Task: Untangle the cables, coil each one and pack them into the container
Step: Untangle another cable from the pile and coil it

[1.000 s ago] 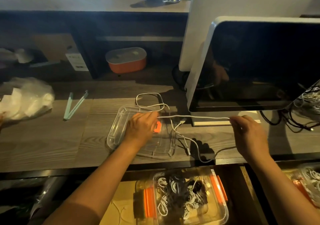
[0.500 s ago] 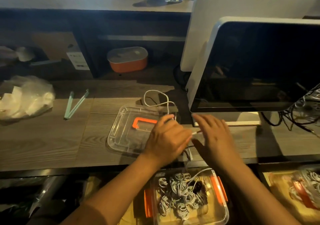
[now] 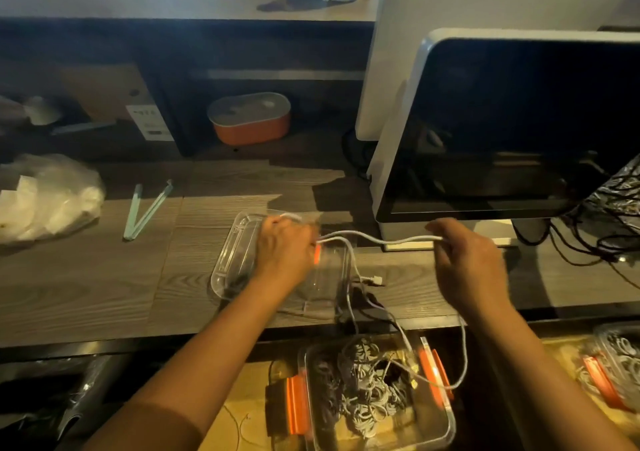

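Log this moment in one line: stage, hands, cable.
stage: cable not yet packed | left hand: grips white cable over clear tray | right hand: pinches cable | cable: spans hands, tail hangs into container

The lid (image 3: pixel 227 263) lies on the desk (image 3: pixel 86 287), left of the monitor (image 3: pixel 519 121); the container (image 3: pixel 446 426) sits below the desk's near edge.

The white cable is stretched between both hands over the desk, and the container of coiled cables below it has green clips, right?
Not quite: the head view shows the clips on the container are orange, not green. The white cable is stretched between the left hand and the right hand over the desk, as you said.
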Tool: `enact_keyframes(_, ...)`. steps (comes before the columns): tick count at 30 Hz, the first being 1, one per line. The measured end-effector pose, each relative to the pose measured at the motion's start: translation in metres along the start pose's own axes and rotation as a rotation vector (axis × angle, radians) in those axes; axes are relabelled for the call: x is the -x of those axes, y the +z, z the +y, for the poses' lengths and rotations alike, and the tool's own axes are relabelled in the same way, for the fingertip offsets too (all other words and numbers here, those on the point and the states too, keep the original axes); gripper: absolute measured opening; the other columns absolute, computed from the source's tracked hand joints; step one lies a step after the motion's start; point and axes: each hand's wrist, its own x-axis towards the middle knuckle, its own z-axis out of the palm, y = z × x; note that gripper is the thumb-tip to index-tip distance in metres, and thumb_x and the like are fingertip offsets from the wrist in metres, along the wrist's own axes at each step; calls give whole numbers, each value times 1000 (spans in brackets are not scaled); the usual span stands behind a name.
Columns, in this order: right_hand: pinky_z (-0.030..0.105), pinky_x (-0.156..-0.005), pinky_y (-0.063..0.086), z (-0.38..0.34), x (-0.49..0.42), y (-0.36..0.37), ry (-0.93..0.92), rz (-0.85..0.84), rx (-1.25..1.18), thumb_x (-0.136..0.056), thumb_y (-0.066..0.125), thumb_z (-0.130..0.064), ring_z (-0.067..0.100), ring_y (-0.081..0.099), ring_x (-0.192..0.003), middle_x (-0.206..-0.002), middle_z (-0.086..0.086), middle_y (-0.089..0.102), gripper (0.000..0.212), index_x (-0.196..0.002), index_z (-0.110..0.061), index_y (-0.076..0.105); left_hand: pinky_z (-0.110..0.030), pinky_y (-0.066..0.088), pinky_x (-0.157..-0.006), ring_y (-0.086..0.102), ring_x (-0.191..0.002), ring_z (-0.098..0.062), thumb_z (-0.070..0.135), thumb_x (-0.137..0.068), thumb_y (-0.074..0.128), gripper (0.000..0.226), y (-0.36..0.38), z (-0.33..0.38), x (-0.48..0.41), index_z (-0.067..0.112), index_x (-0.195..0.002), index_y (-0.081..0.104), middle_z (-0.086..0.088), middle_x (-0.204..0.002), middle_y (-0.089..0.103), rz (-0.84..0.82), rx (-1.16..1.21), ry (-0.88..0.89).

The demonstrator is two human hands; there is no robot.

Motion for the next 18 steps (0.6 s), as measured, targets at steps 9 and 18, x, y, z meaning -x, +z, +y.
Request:
enact_keyframes(9,25,-57,34,46,-16,-1,215,32,-16,-96,49,-14,16,48,-77,-94,6,60,22,-116,-11,57,-33,27,-101,62,-81,-20,23,-91,56,14,9,-24,-5,20,-93,69,-1,-81,70,80,199,-2)
enact_keyframes(18,48,-116,4,-16,2,10,-97,-414,227,-83,66,-45,19,10,-145,-157,-4,12,92,-150,-29,4,-29,37,-65,55,-55,-20,19,-82,42,23,-8,37,-4,16,-75,63,0,-59,61,286,134,373)
